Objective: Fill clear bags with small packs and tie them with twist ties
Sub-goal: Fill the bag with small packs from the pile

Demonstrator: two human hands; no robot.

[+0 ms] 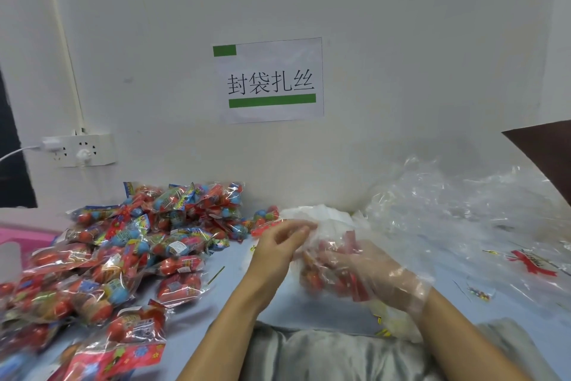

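A clear bag (327, 269) holding several small red packs sits between my hands at the table's middle. My left hand (279, 246) pinches the bag's upper left edge with curled fingers. My right hand (370, 272) wears a thin plastic glove and grips the bag and its red packs from the right. A green and yellow twist tie (216, 274) lies on the table just left of my left forearm.
A big heap of filled, tied bags (117, 257) covers the left of the table. Loose empty clear bags (463, 220) pile up at the right. A white plastic bag (315, 217) lies behind my hands. A wall socket (82, 150) is at the left.
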